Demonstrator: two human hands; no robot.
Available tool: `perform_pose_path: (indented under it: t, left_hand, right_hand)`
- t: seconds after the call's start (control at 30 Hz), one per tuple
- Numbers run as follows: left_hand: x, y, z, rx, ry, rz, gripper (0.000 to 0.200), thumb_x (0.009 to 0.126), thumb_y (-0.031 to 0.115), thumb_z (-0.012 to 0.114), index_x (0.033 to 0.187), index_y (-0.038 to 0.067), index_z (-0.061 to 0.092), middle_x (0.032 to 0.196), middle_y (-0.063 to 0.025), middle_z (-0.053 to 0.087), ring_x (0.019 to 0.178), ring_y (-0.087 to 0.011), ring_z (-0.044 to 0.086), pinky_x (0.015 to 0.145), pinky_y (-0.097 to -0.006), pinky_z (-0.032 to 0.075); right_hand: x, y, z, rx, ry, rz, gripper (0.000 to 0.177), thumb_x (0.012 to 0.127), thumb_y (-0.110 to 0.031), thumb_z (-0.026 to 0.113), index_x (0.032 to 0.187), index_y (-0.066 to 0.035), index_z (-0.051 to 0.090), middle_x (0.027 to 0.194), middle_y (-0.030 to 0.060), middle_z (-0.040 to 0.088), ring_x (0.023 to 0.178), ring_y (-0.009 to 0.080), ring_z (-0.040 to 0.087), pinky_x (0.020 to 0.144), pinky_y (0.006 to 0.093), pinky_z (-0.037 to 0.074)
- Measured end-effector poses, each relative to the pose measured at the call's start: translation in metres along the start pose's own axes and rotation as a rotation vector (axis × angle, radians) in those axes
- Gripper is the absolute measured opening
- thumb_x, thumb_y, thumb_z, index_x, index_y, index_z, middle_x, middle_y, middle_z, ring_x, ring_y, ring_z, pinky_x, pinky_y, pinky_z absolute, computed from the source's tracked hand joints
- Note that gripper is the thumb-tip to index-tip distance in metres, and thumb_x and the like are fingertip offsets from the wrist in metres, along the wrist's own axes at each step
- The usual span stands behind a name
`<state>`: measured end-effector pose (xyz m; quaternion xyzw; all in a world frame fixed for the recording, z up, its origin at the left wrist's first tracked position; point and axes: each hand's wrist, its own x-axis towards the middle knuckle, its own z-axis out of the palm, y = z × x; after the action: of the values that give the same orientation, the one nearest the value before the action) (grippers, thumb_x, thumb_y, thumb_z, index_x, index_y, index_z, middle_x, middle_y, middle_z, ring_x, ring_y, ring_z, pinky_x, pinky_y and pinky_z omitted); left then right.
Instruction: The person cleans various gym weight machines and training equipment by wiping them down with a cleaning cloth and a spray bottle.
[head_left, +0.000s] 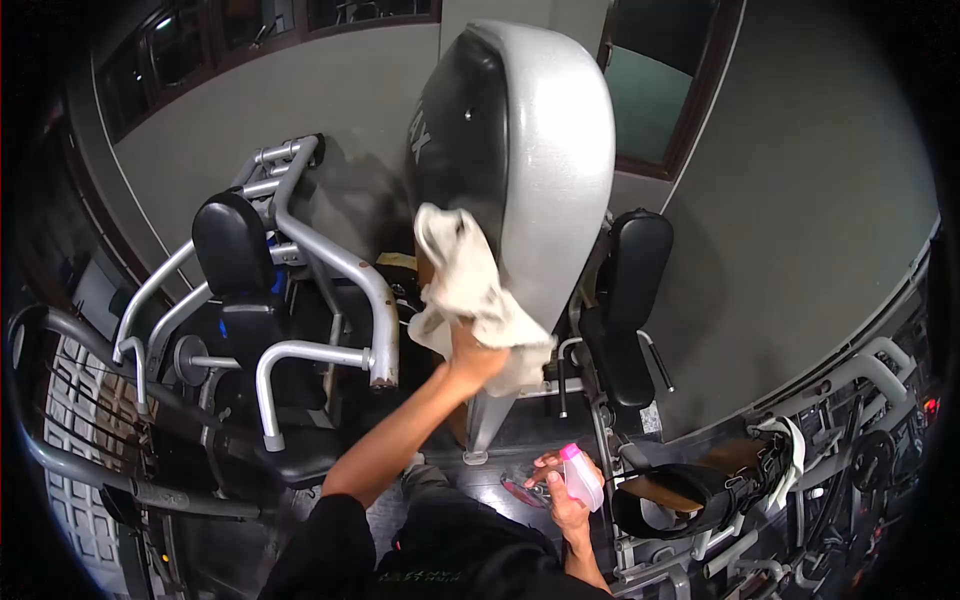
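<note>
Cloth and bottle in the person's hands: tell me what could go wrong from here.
The cloth hangs loose around the left hand, so a trailing fold might slip or catch on the machine.
The pink-topped bottle is held in the right hand above the floor; if the grip loosened, it could drop there.
The left forearm appears close to a silver bar in this view, so a sideways swing might knock it, though depth is hard to judge.

A white "X" (420, 141) shows on the black machine panel (463, 150).
</note>
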<state>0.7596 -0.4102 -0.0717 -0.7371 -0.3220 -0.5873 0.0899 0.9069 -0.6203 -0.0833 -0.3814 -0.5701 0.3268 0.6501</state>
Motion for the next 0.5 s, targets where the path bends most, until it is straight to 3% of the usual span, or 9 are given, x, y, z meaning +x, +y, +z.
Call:
perform_pose_path:
  t: [0.03,0.1,0.13,0.23,0.3,0.37,0.43,0.47,0.5]
  left_hand:
    - [0.001,0.016,0.0,-0.263,0.137,-0.089,0.036,0.073,0.012,0.062,0.108,0.005,0.061,0.116,-0.0194,0.054,0.114,-0.0438,0.044,0.105,-0.0528,0.025]
    - [0.009,0.027,-0.015,-0.062,-0.012,0.064,0.038,0.072,0.01,0.062,0.109,0.005,0.06,0.118,-0.0199,0.054,0.114,-0.0456,0.044,0.106,-0.052,0.024]
    - [0.011,0.025,-0.016,-0.088,0.034,-0.022,0.04,0.073,0.009,0.061,0.112,0.004,0.058,0.119,-0.0212,0.053,0.115,-0.045,0.044,0.104,-0.0506,0.027]
    - [0.038,0.009,-0.018,-0.265,0.023,-0.13,0.023,0.072,-0.001,0.053,0.095,0.002,0.06,0.101,-0.018,0.057,0.102,-0.0371,0.053,0.095,-0.0471,0.037]
    - [0.074,-0.009,-0.019,0.153,0.158,0.103,0.023,0.072,0.0,0.051,0.093,0.001,0.059,0.098,-0.0177,0.057,0.093,-0.0343,0.055,0.089,-0.0449,0.042]
    - [0.124,-0.009,-0.039,-0.005,0.103,-0.01,0.017,0.081,0.005,0.048,0.091,0.0,0.06,0.103,-0.0184,0.058,0.094,-0.0331,0.055,0.087,-0.0421,0.043]
    - [0.175,0.008,-0.054,-0.405,0.089,-0.322,0.021,0.089,0.009,0.042,0.092,-0.002,0.061,0.104,-0.0174,0.06,0.097,-0.0322,0.055,0.089,-0.0384,0.042]
    - [0.173,0.001,-0.046,-0.435,0.148,-0.351,0.022,0.085,0.007,0.047,0.102,-0.001,0.059,0.109,-0.0212,0.056,0.112,-0.0387,0.046,0.099,-0.0452,0.032]
    - [0.172,-0.004,-0.038,-0.366,0.305,-0.072,0.022,0.085,0.012,0.055,0.102,0.0,0.06,0.113,-0.0199,0.055,0.11,-0.0378,0.048,0.098,-0.0468,0.033]
  right_hand:
    - [-0.002,-0.001,0.0,0.0,0.008,-0.006,0.016,0.085,-0.007,0.059,0.091,0.008,0.058,0.082,0.0174,0.065,0.06,0.0224,0.067,0.056,0.0293,0.053]
    - [-0.004,-0.005,0.0,0.041,0.014,0.124,0.022,0.086,-0.013,0.06,0.096,0.006,0.054,0.085,0.0211,0.061,0.062,0.0248,0.064,0.061,0.0347,0.053]
    - [-0.004,-0.003,-0.001,0.043,0.015,0.123,0.022,0.086,-0.013,0.06,0.096,0.006,0.054,0.085,0.0211,0.061,0.062,0.0248,0.064,0.061,0.0347,0.053]
    - [-0.001,0.0,-0.002,-0.001,-0.016,0.062,0.022,0.086,-0.012,0.06,0.095,0.007,0.054,0.086,0.0213,0.061,0.061,0.0245,0.064,0.058,0.0338,0.053]
    - [0.004,-0.003,0.002,0.047,0.037,0.039,0.015,0.085,-0.005,0.06,0.092,0.008,0.059,0.083,0.0173,0.065,0.061,0.0221,0.067,0.056,0.0294,0.053]
    - [0.006,0.0,0.003,0.049,0.027,0.042,0.015,0.085,-0.006,0.06,0.092,0.008,0.059,0.083,0.0174,0.065,0.061,0.022,0.067,0.057,0.0294,0.053]
    - [0.005,0.001,0.003,0.053,0.014,0.048,0.015,0.085,-0.006,0.06,0.092,0.008,0.059,0.083,0.0176,0.065,0.062,0.0218,0.067,0.057,0.0293,0.053]
    - [0.006,0.001,0.005,0.062,0.008,0.055,0.015,0.085,-0.006,0.06,0.091,0.008,0.059,0.084,0.0175,0.065,0.062,0.0217,0.067,0.057,0.0294,0.053]
    - [0.006,0.001,0.006,0.073,0.004,0.06,0.015,0.085,-0.007,0.061,0.091,0.007,0.059,0.084,0.0175,0.065,0.062,0.0215,0.067,0.057,0.0294,0.053]
